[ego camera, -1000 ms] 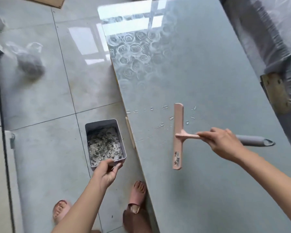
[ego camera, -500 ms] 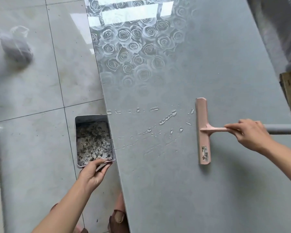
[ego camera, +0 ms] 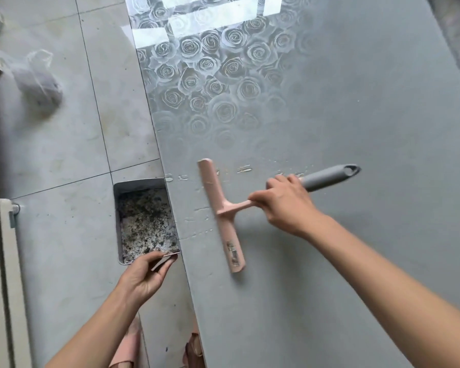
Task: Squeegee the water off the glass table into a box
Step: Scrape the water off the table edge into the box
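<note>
Left hand [ego camera: 144,277]: fingers [ego camera: 158,257] curled on the near rim of the box [ego camera: 116,221], thumb on top and the rest underneath, a pinch grip. Box hangs off those fingers over the floor [ego camera: 64,155], mouth up, its right side tucked against or just under the left edge of the desk [ego camera: 356,102]. Speckled dark wet muck already sits inside.

Water [ego camera: 197,209]: thin streaks and beads lie on the glass between the box-holding fingers and the blade, not yet pushed off.

Squeegee [ego camera: 221,213]: on the desk, between the two hands, nearer the left edge than the middle. The pink blade's long axis runs far-to-near, roughly parallel to the desk edge, far end leaning a bit left. Working edge faces left, toward the box. The grey handle [ego camera: 327,177] points right and slightly away.

Right hand [ego camera: 287,205]: fingers [ego camera: 279,181] wrapped tight round the squeegee neck where pink meets grey, forefinger stretched along the neck toward the blade. More droplets [ego camera: 243,170] sit in a row just beyond these fingers, past the blade's far end.

Judgement: stroke roughly mid-way to late, blade short of the edge. Left to do: carry the front streaks over the edge into the box, plus another pass for the far droplet row.
</note>
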`<state>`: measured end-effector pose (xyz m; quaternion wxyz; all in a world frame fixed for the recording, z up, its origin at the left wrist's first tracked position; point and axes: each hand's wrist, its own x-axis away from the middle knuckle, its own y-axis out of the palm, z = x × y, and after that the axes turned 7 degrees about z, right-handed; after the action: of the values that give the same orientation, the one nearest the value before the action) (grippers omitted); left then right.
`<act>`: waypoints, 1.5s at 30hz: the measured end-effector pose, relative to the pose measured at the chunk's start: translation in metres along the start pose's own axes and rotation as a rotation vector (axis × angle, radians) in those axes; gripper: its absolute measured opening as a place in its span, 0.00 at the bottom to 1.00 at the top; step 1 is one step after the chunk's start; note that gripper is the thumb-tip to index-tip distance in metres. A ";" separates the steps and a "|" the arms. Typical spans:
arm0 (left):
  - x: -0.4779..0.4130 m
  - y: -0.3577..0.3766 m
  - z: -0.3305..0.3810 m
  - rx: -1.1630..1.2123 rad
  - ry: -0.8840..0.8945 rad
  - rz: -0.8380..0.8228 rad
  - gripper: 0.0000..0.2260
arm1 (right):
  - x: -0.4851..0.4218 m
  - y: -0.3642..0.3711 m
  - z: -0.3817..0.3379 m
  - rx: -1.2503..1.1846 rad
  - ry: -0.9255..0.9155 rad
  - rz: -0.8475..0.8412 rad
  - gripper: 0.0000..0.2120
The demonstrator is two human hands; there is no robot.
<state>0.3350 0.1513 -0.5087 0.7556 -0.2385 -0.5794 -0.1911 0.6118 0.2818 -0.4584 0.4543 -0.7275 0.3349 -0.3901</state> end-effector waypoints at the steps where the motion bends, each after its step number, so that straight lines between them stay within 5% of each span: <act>1: 0.000 0.001 0.000 -0.001 0.003 -0.004 0.10 | -0.005 -0.002 -0.008 0.012 -0.006 0.003 0.14; 10: -0.002 -0.002 0.003 0.023 -0.011 -0.044 0.10 | 0.069 -0.059 0.083 0.121 0.299 0.043 0.07; 19: -0.010 -0.001 0.006 0.097 -0.014 -0.076 0.11 | -0.001 0.005 -0.057 0.031 0.114 0.064 0.12; 24: -0.010 0.003 0.009 0.112 -0.039 -0.094 0.12 | 0.025 -0.036 -0.024 0.043 0.242 0.158 0.06; 27: -0.012 0.003 0.008 0.125 -0.045 -0.095 0.12 | 0.044 -0.048 -0.008 0.177 0.328 0.074 0.06; 34: -0.013 0.003 0.009 0.183 -0.070 -0.101 0.10 | -0.010 -0.008 -0.105 0.087 0.088 0.137 0.06; 41: -0.008 0.008 0.012 0.200 -0.093 -0.074 0.10 | 0.008 -0.045 -0.068 0.224 0.225 0.053 0.06; 45: -0.006 0.011 0.013 0.205 -0.089 -0.062 0.10 | -0.003 -0.028 -0.111 0.204 0.155 -0.017 0.08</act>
<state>0.3297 0.1673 -0.5132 0.7433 -0.1500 -0.6360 -0.1433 0.5176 0.2501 -0.4015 0.4953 -0.6481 0.3214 -0.4810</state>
